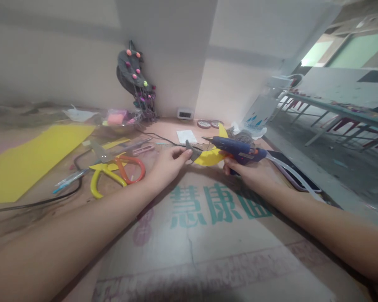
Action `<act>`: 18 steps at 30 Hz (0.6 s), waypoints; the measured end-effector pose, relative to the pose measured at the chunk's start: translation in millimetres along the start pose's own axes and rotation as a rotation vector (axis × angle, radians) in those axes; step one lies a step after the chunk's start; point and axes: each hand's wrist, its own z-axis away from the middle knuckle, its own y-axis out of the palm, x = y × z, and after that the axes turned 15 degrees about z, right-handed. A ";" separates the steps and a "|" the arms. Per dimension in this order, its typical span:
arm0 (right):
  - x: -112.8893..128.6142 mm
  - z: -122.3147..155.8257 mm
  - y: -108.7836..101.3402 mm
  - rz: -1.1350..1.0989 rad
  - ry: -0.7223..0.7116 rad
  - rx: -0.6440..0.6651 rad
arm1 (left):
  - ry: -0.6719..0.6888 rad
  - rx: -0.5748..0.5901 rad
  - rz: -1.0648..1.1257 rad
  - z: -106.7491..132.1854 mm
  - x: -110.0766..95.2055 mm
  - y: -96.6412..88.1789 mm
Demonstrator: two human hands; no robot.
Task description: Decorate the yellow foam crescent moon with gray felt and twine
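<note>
My left hand [171,163] pinches the tip of a grey felt-like piece [194,153] between thumb and fingers. A yellow curved piece [208,158] adjoins the grey one and curves up behind the tool; I cannot tell whether the two are joined. My right hand [242,171] is wrapped round the handle of a blue hot glue gun [234,147], its nozzle pointing left, just above the grey and yellow pieces. A clear glue stick [290,170] trails from the gun's back end. Part of the yellow piece is hidden behind the gun.
Scissors [129,170] with orange and yellow handles lie left of my hand, near pens [71,180] and yellow sheet [34,163]. A pompom-studded grey crescent [126,71] stands by the wall. A phone [297,172] lies at right; a white bottle-like container [261,105] stands behind.
</note>
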 end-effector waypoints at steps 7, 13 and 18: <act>-1.8 2.6 3.8 -0.019 -0.048 0.156 | -0.032 -0.144 -0.059 0.8 -5.4 -2.4; -17.4 -0.4 9.4 0.033 -0.187 0.133 | -0.019 -0.153 -0.021 -0.5 -2.3 -2.0; -20.8 -3.4 11.8 0.032 -0.184 0.125 | -0.010 -0.172 0.024 -2.4 2.1 -2.7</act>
